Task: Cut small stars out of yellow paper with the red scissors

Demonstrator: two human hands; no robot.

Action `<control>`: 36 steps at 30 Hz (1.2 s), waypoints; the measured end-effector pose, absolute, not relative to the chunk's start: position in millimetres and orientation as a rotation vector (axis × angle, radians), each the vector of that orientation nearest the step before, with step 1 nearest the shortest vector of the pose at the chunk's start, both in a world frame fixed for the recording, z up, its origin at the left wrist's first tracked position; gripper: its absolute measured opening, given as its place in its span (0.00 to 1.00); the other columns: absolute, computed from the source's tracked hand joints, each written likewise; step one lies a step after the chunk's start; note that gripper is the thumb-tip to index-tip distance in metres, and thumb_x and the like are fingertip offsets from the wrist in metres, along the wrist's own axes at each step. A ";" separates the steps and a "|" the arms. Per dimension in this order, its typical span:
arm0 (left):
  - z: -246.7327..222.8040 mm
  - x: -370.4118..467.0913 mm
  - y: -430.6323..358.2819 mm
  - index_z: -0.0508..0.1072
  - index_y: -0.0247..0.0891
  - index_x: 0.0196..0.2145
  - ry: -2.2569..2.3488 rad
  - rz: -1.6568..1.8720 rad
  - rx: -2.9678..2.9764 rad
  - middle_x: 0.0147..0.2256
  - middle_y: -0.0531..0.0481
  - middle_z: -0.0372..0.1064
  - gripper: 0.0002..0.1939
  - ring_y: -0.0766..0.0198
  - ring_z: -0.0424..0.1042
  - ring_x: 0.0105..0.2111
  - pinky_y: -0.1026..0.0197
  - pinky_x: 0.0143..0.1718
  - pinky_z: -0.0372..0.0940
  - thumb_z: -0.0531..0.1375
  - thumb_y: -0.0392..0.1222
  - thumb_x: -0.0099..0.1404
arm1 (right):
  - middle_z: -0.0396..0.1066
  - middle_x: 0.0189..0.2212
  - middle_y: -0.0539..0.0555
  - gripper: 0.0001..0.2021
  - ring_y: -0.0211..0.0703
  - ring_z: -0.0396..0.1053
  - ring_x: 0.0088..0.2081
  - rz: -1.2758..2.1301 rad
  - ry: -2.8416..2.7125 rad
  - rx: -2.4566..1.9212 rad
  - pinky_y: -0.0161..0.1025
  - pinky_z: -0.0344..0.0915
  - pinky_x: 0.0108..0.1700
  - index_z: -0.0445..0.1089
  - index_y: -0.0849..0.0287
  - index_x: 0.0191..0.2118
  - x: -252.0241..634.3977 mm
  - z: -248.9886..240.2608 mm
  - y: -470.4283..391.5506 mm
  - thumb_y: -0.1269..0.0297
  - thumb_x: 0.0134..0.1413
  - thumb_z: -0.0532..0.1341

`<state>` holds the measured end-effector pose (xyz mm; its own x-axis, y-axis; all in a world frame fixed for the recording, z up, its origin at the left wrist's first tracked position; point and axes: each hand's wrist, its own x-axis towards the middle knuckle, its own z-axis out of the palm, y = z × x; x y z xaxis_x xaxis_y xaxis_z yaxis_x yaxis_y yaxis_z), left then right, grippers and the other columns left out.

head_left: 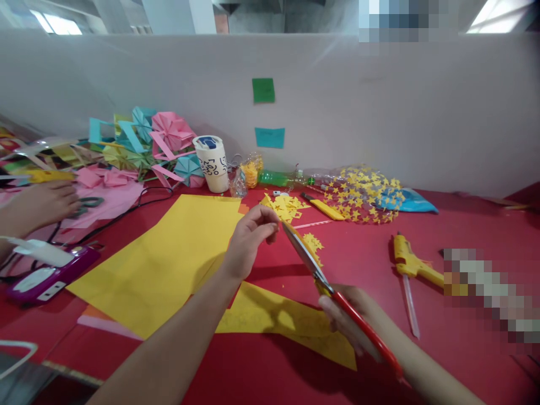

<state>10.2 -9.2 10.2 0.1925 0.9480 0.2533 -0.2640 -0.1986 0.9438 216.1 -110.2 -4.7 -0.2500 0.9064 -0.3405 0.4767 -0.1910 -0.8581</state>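
Note:
My right hand (343, 309) grips a pair of scissors (358, 318) by its red handles, the blades pointing up and to the left. Just beyond the blade tips, my left hand (255, 239) is closed in a pinch; what lies between the fingertips is too small to make out. A yellow paper strip (274, 312) lies on the table below both hands. Large yellow paper sheets (181, 242) spread under and left of my left forearm. Yellow paper scraps (287, 207) and a small pile of yellow paper stars (313, 247) sit behind the scissors.
Right on the red table (363, 253) is a yellow glue gun (415, 267). Behind stand a white cup (212, 163), a yellow cutter knife (324, 208) and a star-filled plastic bag (363, 194). Another person's hand (42, 205) works at left, near a purple power strip (53, 275) and cables.

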 end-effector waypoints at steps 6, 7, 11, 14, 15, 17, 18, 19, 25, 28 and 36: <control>7.1 4.2 -5.8 0.74 0.39 0.41 0.788 1.240 1.362 0.32 0.51 0.67 0.12 0.67 0.66 0.29 0.65 0.28 0.61 0.60 0.45 0.62 | 0.50 0.19 0.44 0.24 0.33 0.49 0.21 1.437 -1.773 -1.585 0.33 0.45 0.23 0.53 0.56 0.23 218.5 -8.0 -108.0 0.43 0.57 0.59; 7.0 3.7 -5.9 0.73 0.39 0.41 0.792 1.214 1.350 0.30 0.52 0.67 0.12 0.67 0.66 0.28 0.65 0.27 0.60 0.61 0.45 0.61 | 0.49 0.19 0.44 0.24 0.33 0.49 0.21 1.444 -1.765 -1.589 0.33 0.44 0.23 0.53 0.56 0.23 218.3 -8.2 -107.7 0.43 0.57 0.59; 10.0 5.6 -7.9 0.71 0.38 0.37 0.779 1.144 1.323 0.31 0.52 0.70 0.10 0.68 0.64 0.26 0.66 0.25 0.59 0.62 0.45 0.60 | 0.49 0.19 0.44 0.25 0.34 0.48 0.22 1.441 -1.794 -1.575 0.33 0.44 0.24 0.52 0.56 0.22 216.9 -10.4 -105.7 0.42 0.56 0.58; 12.1 8.8 -8.5 0.67 0.38 0.31 0.810 1.148 1.307 0.35 0.50 0.72 0.08 0.69 0.64 0.27 0.66 0.27 0.60 0.63 0.42 0.58 | 0.48 0.20 0.45 0.25 0.34 0.47 0.22 1.404 -1.860 -1.563 0.33 0.45 0.24 0.54 0.57 0.22 216.3 -14.0 -104.5 0.42 0.56 0.58; 12.0 9.1 -8.0 0.65 0.38 0.31 0.825 1.148 1.289 0.33 0.51 0.71 0.09 0.69 0.65 0.27 0.66 0.27 0.60 0.63 0.40 0.57 | 0.48 0.20 0.45 0.25 0.34 0.47 0.23 1.406 -1.867 -1.561 0.33 0.45 0.24 0.55 0.57 0.22 216.5 -15.1 -104.2 0.42 0.56 0.58; 10.8 7.8 -5.7 0.65 0.39 0.33 0.824 1.131 1.246 0.28 0.55 0.69 0.11 0.68 0.66 0.27 0.66 0.29 0.61 0.65 0.38 0.55 | 0.49 0.20 0.45 0.24 0.34 0.47 0.23 1.410 -1.878 -1.573 0.33 0.45 0.24 0.55 0.57 0.22 217.3 -16.4 -103.8 0.43 0.57 0.58; 9.9 6.3 -4.1 0.65 0.39 0.33 0.813 1.115 1.222 0.28 0.56 0.68 0.12 0.68 0.67 0.26 0.66 0.28 0.62 0.65 0.37 0.55 | 0.50 0.20 0.45 0.24 0.34 0.47 0.23 1.404 -1.889 -1.589 0.33 0.45 0.24 0.56 0.57 0.22 217.9 -16.4 -103.5 0.44 0.56 0.59; 9.0 4.4 -2.3 0.65 0.39 0.34 0.808 1.080 1.208 0.28 0.55 0.68 0.11 0.68 0.67 0.26 0.66 0.28 0.62 0.65 0.37 0.55 | 0.50 0.20 0.45 0.24 0.34 0.48 0.23 1.397 -1.911 -1.605 0.33 0.45 0.24 0.56 0.58 0.22 218.5 -15.8 -103.2 0.44 0.56 0.59; -1.0 -2.9 7.6 0.69 0.37 0.33 0.896 0.933 1.188 0.26 0.53 0.69 0.06 0.69 0.65 0.23 0.66 0.25 0.58 0.61 0.39 0.58 | 0.51 0.19 0.44 0.22 0.33 0.48 0.23 1.447 -2.047 -1.570 0.31 0.44 0.23 0.59 0.59 0.22 219.5 -7.0 -104.3 0.47 0.53 0.63; -10.6 0.5 9.7 0.71 0.37 0.35 0.904 0.859 1.326 0.31 0.51 0.70 0.05 0.67 0.66 0.27 0.63 0.30 0.61 0.61 0.38 0.59 | 0.51 0.19 0.43 0.20 0.33 0.47 0.23 1.364 -2.025 -1.535 0.31 0.44 0.23 0.58 0.59 0.22 220.4 -2.2 -106.4 0.51 0.52 0.64; -20.7 19.4 -3.9 0.71 0.40 0.35 0.980 0.769 1.906 0.39 0.46 0.68 0.04 0.59 0.67 0.38 0.58 0.39 0.63 0.57 0.38 0.62 | 0.74 0.32 0.56 0.12 0.50 0.73 0.34 0.446 -1.737 -1.992 0.38 0.62 0.35 0.65 0.57 0.40 270.3 8.6 -75.0 0.56 0.56 0.62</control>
